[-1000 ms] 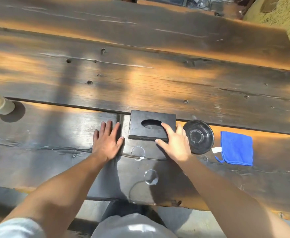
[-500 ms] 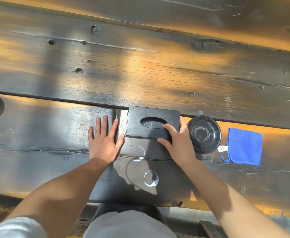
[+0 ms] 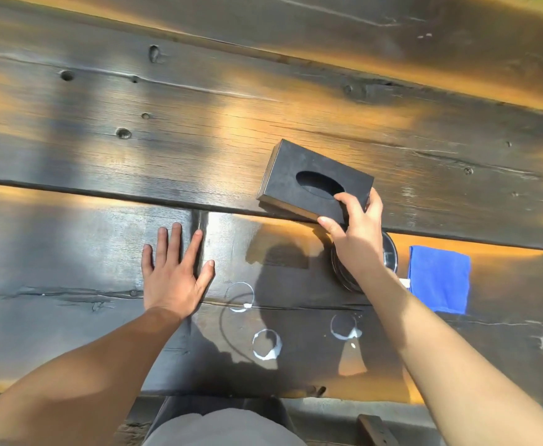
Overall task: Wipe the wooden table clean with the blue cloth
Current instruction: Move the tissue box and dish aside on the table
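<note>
The dark wooden table (image 3: 109, 162) of wide planks fills the view. A folded blue cloth (image 3: 439, 278) lies flat on it at the right, untouched. My right hand (image 3: 355, 235) grips the near right corner of a black tissue box (image 3: 312, 181) with an oval slot, held tilted above the table. My left hand (image 3: 175, 275) rests flat on the table, fingers spread. Three white ring stains (image 3: 266, 344) mark the wood near the front edge.
A round black dish (image 3: 389, 255) sits between my right wrist and the blue cloth, partly hidden by my arm. A gap between planks runs left to right behind my left hand. The table's front edge is just below my forearms.
My right hand has lifted the black tissue box off the table and carried it away and to the right, tilting it. A third ring stain now shows. My left hand stays flat.
</note>
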Tool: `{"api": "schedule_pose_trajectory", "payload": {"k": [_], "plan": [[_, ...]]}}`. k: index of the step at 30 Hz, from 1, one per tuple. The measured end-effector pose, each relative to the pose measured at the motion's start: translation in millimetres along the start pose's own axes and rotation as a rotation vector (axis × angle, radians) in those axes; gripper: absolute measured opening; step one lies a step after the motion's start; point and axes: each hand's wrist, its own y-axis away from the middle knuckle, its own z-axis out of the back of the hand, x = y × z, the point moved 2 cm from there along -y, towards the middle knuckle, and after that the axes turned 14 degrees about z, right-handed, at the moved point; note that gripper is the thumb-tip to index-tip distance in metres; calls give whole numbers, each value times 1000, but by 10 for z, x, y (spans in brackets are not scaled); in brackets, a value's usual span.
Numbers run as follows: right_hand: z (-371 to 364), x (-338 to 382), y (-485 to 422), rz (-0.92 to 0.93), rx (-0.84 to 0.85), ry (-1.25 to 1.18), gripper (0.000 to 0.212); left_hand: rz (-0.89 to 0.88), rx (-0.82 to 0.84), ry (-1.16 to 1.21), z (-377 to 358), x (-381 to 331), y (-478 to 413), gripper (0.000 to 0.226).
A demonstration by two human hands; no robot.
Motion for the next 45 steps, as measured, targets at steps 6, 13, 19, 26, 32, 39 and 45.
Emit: {"api": "schedule_pose_trajectory", "payload": {"k": [6,13,19,26,32,39,45], "plan": [[102,-239,-404,-49,22,61,44,-5,-28,8,-39,18,-16,71],[66,-331,-584,-89,52,55,45,-1,-45,25,-44,22,-14,70],[54,-317,-559,-104,56,41,50,-10,-59,19,-52,17,-23,70],[127,-333,-175,-132,-61,23,63,-14,-72,16,-67,26,-23,71],[128,-640,740,-409,-213,51,47,-4,-42,38,-61,33,-9,70],[24,-864,1375,-630,-248,-68,38,35,-55,251,103,-174,8,63],[-31,-847,1332,-772,-332,-325,15,-196,24,301,193,-1020,35,62]]}}
